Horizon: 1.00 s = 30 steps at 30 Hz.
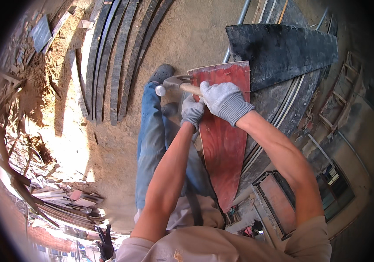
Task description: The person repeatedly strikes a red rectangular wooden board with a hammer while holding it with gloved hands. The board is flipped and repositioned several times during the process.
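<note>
A claw hammer (174,83) with a metal head and a pale wooden handle is held sideways over the upper left edge of a red board (224,144). My right hand (223,101), in a grey-white knit glove, is closed round its handle. Close beside it, my left hand (192,111), gloved the same way, is curled closed at the board's left edge. What its fingers hold is hidden. The red board tapers toward me and lies against my legs, its wide end away from me.
A dark tapered panel (283,52) overlaps long boards at the right. Several curved dark strips (121,61) lie on the dirt floor at the upper left. Scrap wood (71,203) is heaped at the lower left. A ladder-like frame (339,94) stands at the far right.
</note>
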Each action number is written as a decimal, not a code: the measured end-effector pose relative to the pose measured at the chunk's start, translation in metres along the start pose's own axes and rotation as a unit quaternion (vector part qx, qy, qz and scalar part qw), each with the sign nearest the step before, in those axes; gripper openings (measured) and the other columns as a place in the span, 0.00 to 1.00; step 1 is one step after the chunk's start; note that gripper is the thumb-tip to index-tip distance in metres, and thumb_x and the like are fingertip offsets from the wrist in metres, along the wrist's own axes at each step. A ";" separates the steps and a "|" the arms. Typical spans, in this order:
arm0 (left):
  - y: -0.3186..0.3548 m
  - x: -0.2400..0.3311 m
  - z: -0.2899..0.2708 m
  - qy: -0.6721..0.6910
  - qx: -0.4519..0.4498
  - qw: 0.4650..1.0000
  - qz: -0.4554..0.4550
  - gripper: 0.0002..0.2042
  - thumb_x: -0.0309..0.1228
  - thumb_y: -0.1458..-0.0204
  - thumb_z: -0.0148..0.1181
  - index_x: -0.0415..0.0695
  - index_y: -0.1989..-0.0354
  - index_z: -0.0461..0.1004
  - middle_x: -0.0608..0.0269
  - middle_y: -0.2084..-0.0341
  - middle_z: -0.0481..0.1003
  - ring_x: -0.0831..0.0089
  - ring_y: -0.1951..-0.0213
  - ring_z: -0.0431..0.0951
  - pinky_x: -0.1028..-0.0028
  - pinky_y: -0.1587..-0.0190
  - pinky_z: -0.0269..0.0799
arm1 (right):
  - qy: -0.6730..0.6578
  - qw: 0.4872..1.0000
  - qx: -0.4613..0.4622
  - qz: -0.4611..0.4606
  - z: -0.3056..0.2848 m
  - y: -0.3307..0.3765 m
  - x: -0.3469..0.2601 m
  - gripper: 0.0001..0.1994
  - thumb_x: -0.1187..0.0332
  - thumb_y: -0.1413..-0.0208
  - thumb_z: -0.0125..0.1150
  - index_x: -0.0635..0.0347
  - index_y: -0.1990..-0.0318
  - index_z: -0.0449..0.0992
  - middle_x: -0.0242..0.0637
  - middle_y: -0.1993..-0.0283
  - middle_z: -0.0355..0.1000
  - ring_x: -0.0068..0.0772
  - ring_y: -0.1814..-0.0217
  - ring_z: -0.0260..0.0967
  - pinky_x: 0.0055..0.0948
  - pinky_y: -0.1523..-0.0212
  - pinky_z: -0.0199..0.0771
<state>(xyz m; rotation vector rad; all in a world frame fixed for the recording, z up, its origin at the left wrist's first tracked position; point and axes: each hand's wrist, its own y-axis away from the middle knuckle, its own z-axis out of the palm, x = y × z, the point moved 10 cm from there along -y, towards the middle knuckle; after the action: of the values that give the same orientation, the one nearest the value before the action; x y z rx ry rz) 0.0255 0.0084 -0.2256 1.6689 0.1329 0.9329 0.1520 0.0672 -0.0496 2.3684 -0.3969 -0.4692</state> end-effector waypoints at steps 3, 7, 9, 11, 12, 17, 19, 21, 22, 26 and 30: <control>0.004 0.007 0.002 0.005 -0.010 1.000 0.001 0.17 0.40 0.44 0.70 0.41 0.54 0.83 0.50 0.62 0.86 0.58 0.56 0.87 0.64 0.52 0.77 | 0.029 0.999 -0.010 0.010 0.008 0.003 0.012 0.11 0.62 0.37 0.58 0.60 0.57 0.73 0.47 0.72 0.80 0.51 0.70 0.82 0.50 0.70 0.81; 0.002 0.004 0.006 -0.032 -0.018 0.999 -0.010 0.17 0.41 0.46 0.71 0.40 0.55 0.82 0.49 0.63 0.86 0.57 0.57 0.86 0.63 0.52 0.78 | 0.112 0.993 0.023 0.005 0.017 0.012 0.016 0.10 0.61 0.37 0.59 0.58 0.58 0.72 0.43 0.74 0.78 0.47 0.73 0.82 0.46 0.76 0.79; -0.001 -0.007 0.004 -0.124 0.003 0.991 -0.045 0.19 0.43 0.47 0.72 0.40 0.55 0.82 0.48 0.62 0.85 0.52 0.56 0.86 0.60 0.51 0.78 | 0.143 0.987 0.069 -0.003 0.020 0.014 0.017 0.11 0.60 0.37 0.60 0.56 0.59 0.72 0.42 0.73 0.77 0.44 0.75 0.80 0.44 0.78 0.78; -0.004 -0.003 0.003 -0.084 0.028 0.996 -0.006 0.16 0.41 0.47 0.71 0.38 0.65 0.81 0.48 0.71 0.84 0.60 0.66 0.84 0.63 0.60 0.76 | 0.120 0.990 0.075 -0.024 0.032 0.013 0.023 0.11 0.59 0.38 0.61 0.56 0.59 0.71 0.41 0.73 0.76 0.44 0.76 0.80 0.45 0.78 0.78; -0.005 0.000 0.003 -0.062 0.041 0.997 0.020 0.15 0.40 0.48 0.70 0.37 0.69 0.80 0.48 0.75 0.83 0.64 0.70 0.84 0.64 0.64 0.75 | 0.116 0.988 0.097 -0.039 0.035 0.012 0.028 0.11 0.59 0.38 0.61 0.56 0.59 0.71 0.41 0.73 0.76 0.43 0.76 0.79 0.45 0.78 0.78; -0.006 0.005 -0.004 -0.079 0.101 0.991 0.048 0.19 0.42 0.49 0.75 0.37 0.62 0.81 0.53 0.70 0.83 0.70 0.67 0.82 0.67 0.59 0.77 | 0.012 0.999 0.052 0.004 0.049 0.027 0.098 0.15 0.54 0.34 0.58 0.56 0.60 0.66 0.46 0.74 0.77 0.53 0.75 0.78 0.50 0.75 0.77; -0.008 -0.003 0.013 0.064 0.015 0.998 0.018 0.16 0.35 0.45 0.73 0.37 0.55 0.81 0.58 0.64 0.85 0.75 0.63 0.82 0.70 0.56 0.77 | 0.030 0.996 0.042 0.071 0.038 0.045 0.124 0.17 0.52 0.33 0.57 0.56 0.58 0.65 0.49 0.74 0.77 0.57 0.74 0.78 0.54 0.75 0.76; -0.008 -0.008 0.025 0.155 -0.039 0.987 -0.014 0.11 0.25 0.41 0.69 0.38 0.51 0.81 0.64 0.59 0.85 0.77 0.62 0.82 0.73 0.55 0.78 | 0.003 0.987 -0.019 0.162 0.033 0.059 0.136 0.19 0.49 0.32 0.57 0.57 0.56 0.64 0.53 0.74 0.77 0.63 0.73 0.78 0.59 0.73 0.75; -0.008 -0.007 0.022 0.145 -0.030 0.989 -0.001 0.12 0.25 0.42 0.69 0.39 0.51 0.82 0.64 0.59 0.85 0.77 0.62 0.82 0.73 0.55 0.78 | -0.029 0.991 0.013 0.128 0.019 0.058 0.120 0.19 0.49 0.32 0.57 0.57 0.55 0.64 0.53 0.74 0.77 0.63 0.72 0.78 0.59 0.73 0.75; -0.011 -0.013 0.019 0.067 -0.006 0.998 -0.002 0.13 0.33 0.43 0.70 0.42 0.52 0.83 0.57 0.60 0.86 0.68 0.59 0.84 0.67 0.54 0.77 | -0.094 0.993 0.059 0.042 -0.004 0.026 0.054 0.19 0.49 0.33 0.58 0.58 0.56 0.67 0.52 0.72 0.79 0.59 0.72 0.79 0.57 0.72 0.77; -0.011 -0.004 0.015 0.048 -0.005 0.998 0.041 0.15 0.40 0.44 0.69 0.44 0.54 0.84 0.51 0.63 0.86 0.57 0.57 0.87 0.62 0.53 0.78 | -0.078 0.996 0.003 0.039 0.016 0.000 0.029 0.18 0.51 0.33 0.58 0.60 0.57 0.70 0.50 0.73 0.79 0.58 0.71 0.80 0.55 0.71 0.78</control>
<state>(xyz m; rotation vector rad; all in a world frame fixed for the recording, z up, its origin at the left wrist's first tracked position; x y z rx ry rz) 0.0364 -0.0014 -0.2373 1.6297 0.1250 1.0754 0.1710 0.0462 -0.0674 2.3194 -0.5616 -0.6191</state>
